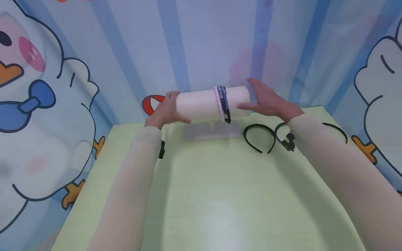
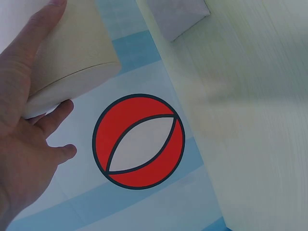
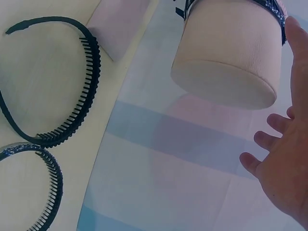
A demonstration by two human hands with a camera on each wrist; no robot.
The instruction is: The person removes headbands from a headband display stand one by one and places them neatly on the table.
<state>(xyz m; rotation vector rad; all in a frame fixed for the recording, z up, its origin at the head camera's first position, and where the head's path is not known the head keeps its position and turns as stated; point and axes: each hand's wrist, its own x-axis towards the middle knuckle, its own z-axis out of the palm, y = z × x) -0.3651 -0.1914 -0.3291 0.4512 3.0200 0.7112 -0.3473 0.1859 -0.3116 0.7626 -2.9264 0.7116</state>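
A pale padded headband stand (image 1: 198,104), a horizontal roll on a post and flat base (image 1: 201,133), stands near the table's back edge. Round its roll sit a lilac headband (image 1: 218,101) and a dark blue glittery headband (image 1: 224,99), side by side. My left hand (image 1: 167,111) grips the roll's left end, thumb in front; the left wrist view shows fingers at the end face. Beside the right end is my right hand (image 1: 268,101), fingers extended and spread. In the right wrist view, the right fingertips (image 3: 250,162) stand clear of the roll's end face.
On the table (image 1: 201,195), right of the base, lies a black toothed headband (image 1: 259,126). Next to it are another dark headband (image 1: 279,127), a small black object (image 1: 288,142) and a further black band (image 1: 339,129). Another black piece (image 1: 162,150) shows beside the left sleeve. A printed curtain (image 1: 213,42) hangs behind.
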